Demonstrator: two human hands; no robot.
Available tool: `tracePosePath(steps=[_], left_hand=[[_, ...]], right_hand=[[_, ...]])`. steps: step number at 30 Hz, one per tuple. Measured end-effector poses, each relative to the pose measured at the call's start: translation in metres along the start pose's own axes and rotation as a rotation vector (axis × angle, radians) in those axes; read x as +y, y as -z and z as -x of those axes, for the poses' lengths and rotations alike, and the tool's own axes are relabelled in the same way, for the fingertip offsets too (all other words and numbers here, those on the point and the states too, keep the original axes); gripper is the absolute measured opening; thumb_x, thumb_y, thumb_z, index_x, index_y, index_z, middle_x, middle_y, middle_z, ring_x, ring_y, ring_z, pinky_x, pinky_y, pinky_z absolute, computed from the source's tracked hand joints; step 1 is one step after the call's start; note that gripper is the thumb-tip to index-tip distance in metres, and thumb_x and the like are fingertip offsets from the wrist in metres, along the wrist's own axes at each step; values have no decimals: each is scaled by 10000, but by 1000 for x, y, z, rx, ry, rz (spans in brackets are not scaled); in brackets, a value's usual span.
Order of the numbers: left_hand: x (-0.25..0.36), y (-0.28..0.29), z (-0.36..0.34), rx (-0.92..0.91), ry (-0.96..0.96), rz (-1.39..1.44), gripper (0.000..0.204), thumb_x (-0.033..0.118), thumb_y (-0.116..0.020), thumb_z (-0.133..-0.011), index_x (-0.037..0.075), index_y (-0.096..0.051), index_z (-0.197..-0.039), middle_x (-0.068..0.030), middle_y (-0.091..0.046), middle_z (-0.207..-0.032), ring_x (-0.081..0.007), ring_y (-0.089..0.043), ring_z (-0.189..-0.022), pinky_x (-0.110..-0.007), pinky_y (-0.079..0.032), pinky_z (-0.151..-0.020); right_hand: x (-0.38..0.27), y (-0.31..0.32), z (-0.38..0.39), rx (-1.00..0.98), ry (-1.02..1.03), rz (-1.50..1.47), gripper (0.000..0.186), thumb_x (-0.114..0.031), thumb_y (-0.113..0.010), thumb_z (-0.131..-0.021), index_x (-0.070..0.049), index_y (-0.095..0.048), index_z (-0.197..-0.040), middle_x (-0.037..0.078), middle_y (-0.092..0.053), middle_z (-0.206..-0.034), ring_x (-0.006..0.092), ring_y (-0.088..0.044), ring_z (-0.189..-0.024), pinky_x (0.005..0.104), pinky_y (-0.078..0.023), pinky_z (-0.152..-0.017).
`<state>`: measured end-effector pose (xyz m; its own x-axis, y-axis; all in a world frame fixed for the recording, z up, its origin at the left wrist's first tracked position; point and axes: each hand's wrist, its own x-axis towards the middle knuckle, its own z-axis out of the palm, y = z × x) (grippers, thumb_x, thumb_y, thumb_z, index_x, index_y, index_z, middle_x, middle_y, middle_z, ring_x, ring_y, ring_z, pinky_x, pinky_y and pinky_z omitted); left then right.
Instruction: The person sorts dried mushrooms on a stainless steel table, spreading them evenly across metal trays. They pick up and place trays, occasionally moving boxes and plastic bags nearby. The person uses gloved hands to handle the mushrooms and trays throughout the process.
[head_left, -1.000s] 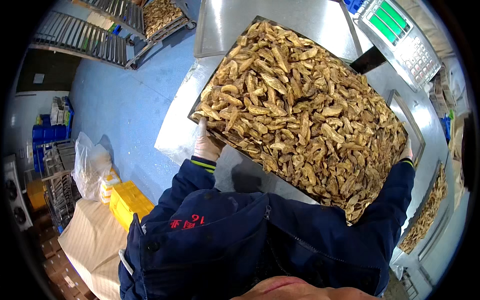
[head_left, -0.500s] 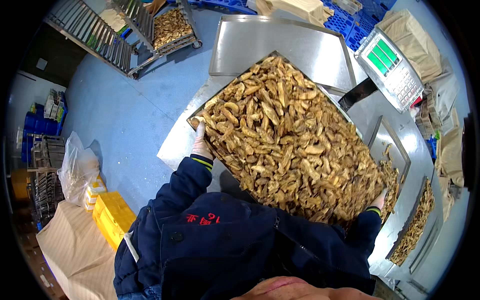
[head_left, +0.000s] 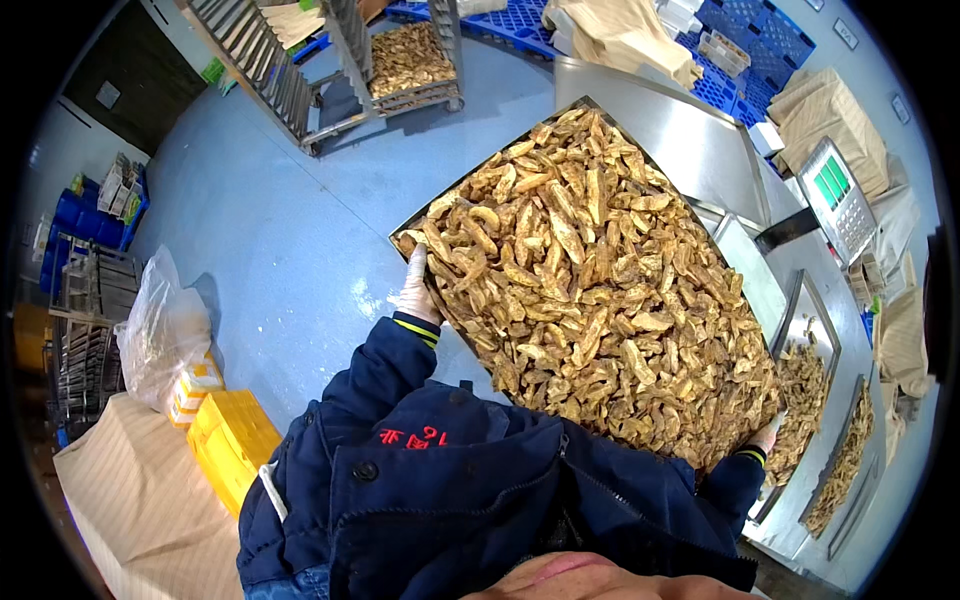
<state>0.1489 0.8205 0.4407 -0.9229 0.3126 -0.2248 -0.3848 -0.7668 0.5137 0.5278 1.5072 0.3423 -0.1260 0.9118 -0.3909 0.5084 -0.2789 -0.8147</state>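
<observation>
A large dark-rimmed rectangular tray is heaped with brown dried slices, perhaps of mushroom or root. I hold it in front of my chest, turned at a slant. My left hand, in a pale glove, grips its left side with the thumb over the rim. At the near right corner, my right hand holds the other end, partly hidden by the slices and my sleeve. The fingers of both hands are out of sight beneath the tray.
To the right, a steel table bears a scale display and smaller trays with similar slices. A wheeled rack stands at the far left, slices on a low shelf. Yellow boxes and a plastic bag are left of me.
The tray has come away from the table and scale, leftward over the blue floor. The view has turned left, so the rack and scale appear farther right. Both hands keep their hold.
</observation>
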Motion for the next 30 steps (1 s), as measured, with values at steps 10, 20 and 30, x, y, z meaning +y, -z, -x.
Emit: tracePosePath(steps=[10, 20, 30], left_hand=[[18, -34, 22, 102, -81, -52, 589, 439, -662, -871, 72, -511, -1306, -128, -585, -1276, -306, -579, -1138, -474, -467, -992], [10, -26, 16, 11, -81, -3, 607, 433, -688, -851, 83, -512, -1314, -125, -579, -1290, -310, -567, -1153, -485, -446, -1013], [-6, -35, 6, -149, -139, -73, 602, 460, -554, -932, 104, -424, -1401, -109, -506, -1380, -320, -506, -1233, -497, -381, -1067]], right_hand=[[-13, -78, 34, 81, 85, -125, 1052, -804, -521, -733, 10, -423, -1393, 151, -459, -1394, 292, -452, -1239, 385, -327, -1067], [-15, -85, 38, -236, -208, -613, 970, -770, -535, -757, 41, -537, -1289, 131, -590, -1257, 263, -546, -1130, 398, -422, -986], [56, -73, -87, 39, 215, 138, 720, -531, -494, -905, 1, -397, -1380, 179, -648, -1118, 250, -620, -997, 379, -481, -894]])
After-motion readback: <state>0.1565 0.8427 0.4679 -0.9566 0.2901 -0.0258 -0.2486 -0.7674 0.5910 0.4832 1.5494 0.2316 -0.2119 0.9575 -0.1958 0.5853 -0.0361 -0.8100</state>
